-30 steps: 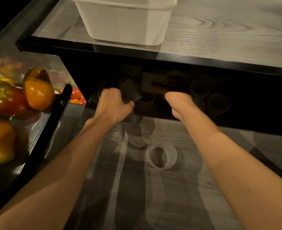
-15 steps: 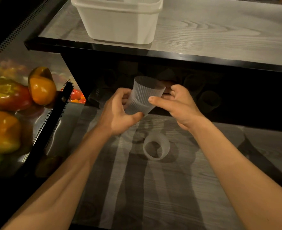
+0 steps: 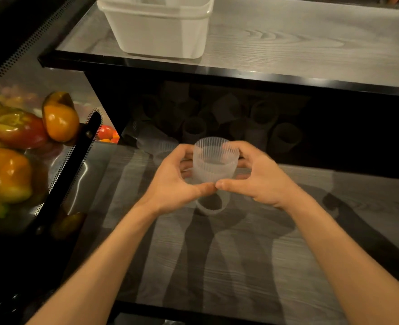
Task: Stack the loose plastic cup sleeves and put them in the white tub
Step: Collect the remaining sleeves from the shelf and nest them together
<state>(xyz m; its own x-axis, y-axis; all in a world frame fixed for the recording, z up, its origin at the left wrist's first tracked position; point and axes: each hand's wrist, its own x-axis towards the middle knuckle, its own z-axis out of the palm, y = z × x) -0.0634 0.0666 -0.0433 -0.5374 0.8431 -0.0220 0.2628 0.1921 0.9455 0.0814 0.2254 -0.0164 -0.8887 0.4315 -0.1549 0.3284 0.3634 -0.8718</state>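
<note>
A ribbed translucent cup sleeve stands upright between both my hands above the lower shelf. My left hand curls round its left side and my right hand round its right side, thumbs meeting in front. Below them another sleeve lies on the wood-grain shelf, partly hidden by my thumbs. Several more sleeves lie in the dark at the back under the upper shelf. The white tub stands on the upper shelf.
A perforated metal basket with orange and red peppers sits to the left. The upper shelf's black front edge overhangs the back of the lower shelf.
Both hands came out from under the upper shelf with a sleeve, drew it toward me and turned it upright; the right hand now grips it too.
</note>
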